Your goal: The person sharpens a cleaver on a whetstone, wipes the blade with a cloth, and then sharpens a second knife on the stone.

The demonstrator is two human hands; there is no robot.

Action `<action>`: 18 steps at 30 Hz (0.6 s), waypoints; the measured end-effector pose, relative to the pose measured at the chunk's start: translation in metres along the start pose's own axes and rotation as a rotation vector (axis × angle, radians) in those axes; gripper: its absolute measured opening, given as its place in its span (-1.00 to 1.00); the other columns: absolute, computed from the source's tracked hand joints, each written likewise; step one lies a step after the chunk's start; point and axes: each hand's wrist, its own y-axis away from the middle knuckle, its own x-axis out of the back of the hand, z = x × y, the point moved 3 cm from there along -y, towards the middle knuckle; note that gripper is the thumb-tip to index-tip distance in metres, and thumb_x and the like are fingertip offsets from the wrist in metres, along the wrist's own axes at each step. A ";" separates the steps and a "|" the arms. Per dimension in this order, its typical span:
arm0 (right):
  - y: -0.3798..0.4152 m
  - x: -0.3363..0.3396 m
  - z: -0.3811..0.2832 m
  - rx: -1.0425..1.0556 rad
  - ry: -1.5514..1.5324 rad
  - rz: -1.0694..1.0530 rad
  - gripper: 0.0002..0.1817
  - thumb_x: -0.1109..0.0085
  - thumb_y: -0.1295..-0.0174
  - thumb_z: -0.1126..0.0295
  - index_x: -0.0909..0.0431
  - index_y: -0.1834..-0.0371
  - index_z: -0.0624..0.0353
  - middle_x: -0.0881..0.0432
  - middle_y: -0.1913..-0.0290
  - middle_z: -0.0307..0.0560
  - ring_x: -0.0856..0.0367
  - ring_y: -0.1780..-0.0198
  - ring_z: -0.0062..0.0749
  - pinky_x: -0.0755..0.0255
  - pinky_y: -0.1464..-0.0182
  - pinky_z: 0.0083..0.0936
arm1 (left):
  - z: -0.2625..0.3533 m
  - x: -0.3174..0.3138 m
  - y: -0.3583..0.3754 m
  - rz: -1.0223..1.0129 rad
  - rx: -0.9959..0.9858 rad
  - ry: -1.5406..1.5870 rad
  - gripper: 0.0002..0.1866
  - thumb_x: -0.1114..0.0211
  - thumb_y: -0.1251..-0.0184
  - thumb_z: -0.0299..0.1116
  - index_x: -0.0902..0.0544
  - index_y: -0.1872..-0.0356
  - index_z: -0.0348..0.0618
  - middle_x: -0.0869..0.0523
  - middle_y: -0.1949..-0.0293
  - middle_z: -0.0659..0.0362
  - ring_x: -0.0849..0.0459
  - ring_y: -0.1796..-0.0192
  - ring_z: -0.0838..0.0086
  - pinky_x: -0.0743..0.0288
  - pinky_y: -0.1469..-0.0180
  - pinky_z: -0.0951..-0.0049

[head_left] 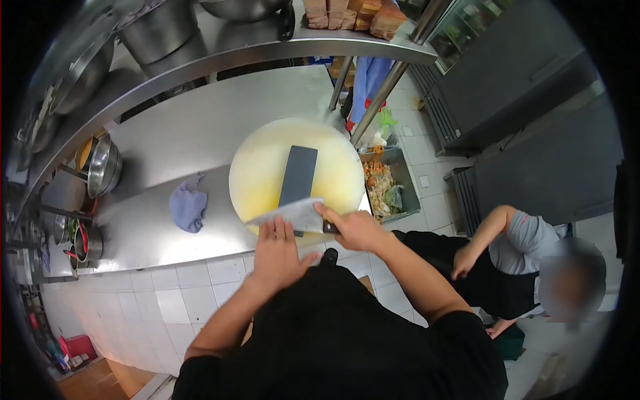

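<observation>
While the right hand (pixel 357 230) grips the handle of the cleaver (pixel 288 215), the left hand (pixel 277 250) lies flat, fingers together, pressing on the near part of the broad blade. The blade rests across the near end of the whetstone (pixel 298 177), which lies on the round board (pixel 267 157).

To do this stroke well, I judge that the blade angle should stay low and constant against the stone, with the left fingers spreading even pressure just behind the edge and kept off the edge itself. The right wrist should hold firm so that the handle does not rock. Strokes should run the full length of the stone, and the stone must not slide on the board.

The cleaver has a wide, pale grey steel blade that catches the light, with a dark handle mostly hidden in the right fist. It sits tilted across the stone, its tip pointing left of it. The stone is a dark, long rectangular slab lying near the middle of the board, its far end pointing toward the shelf (pixel 267 50). The board is pale yellow and looks wet or worn at its middle.

Left of the board a blue cloth (pixel 188 207) lies crumpled on the steel worktop (pixel 193 127). Right of the board, a bin (pixel 390 183) of scraps stands lower down, and another person (pixel 520 260) crouches farther right.
</observation>
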 end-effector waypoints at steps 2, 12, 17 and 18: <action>0.008 -0.005 -0.003 0.045 -0.009 0.044 0.02 -0.30 -0.17 0.34 0.02 -0.72 -0.26 -0.77 0.21 0.19 -0.77 0.23 0.16 -0.63 0.12 0.01 | 0.007 -0.004 0.010 0.084 -0.026 0.024 0.09 -0.12 -0.37 0.43 -0.43 -0.34 -0.68 -0.47 -0.36 -0.50 -0.39 -0.46 -0.39 0.00 -0.62 -0.19; 0.007 0.016 0.023 -0.190 -0.037 0.076 -0.05 -0.22 -0.17 0.37 -0.04 -0.69 -0.16 -0.77 0.18 0.27 -0.78 0.21 0.23 -0.64 0.16 0.09 | 0.003 0.009 -0.059 0.009 -0.063 -0.040 -0.01 0.00 -0.49 0.37 -0.34 -0.51 -0.46 -0.32 -0.56 -0.28 -0.26 -0.62 -0.06 0.20 -0.66 -0.21; 0.054 -0.021 0.028 -0.255 0.028 0.047 -0.04 -0.19 -0.21 0.40 0.00 -0.72 -0.20 -0.76 0.38 0.21 -0.77 0.39 0.16 -0.62 0.32 0.11 | 0.031 -0.010 -0.019 0.161 -0.243 0.022 0.01 -0.07 -0.45 0.37 -0.37 -0.47 -0.54 -0.36 -0.52 -0.33 -0.35 -0.57 -0.12 0.25 -0.66 -0.23; 0.045 -0.017 0.041 -0.240 0.053 0.200 -0.06 -0.16 -0.24 0.41 0.01 -0.73 -0.20 -0.75 0.44 0.17 -0.76 0.45 0.12 -0.61 0.33 0.12 | 0.026 -0.009 -0.045 0.147 -0.251 -0.009 -0.01 0.00 -0.50 0.36 -0.33 -0.51 -0.48 -0.32 -0.56 -0.26 -0.27 -0.62 -0.06 0.29 -0.67 -0.21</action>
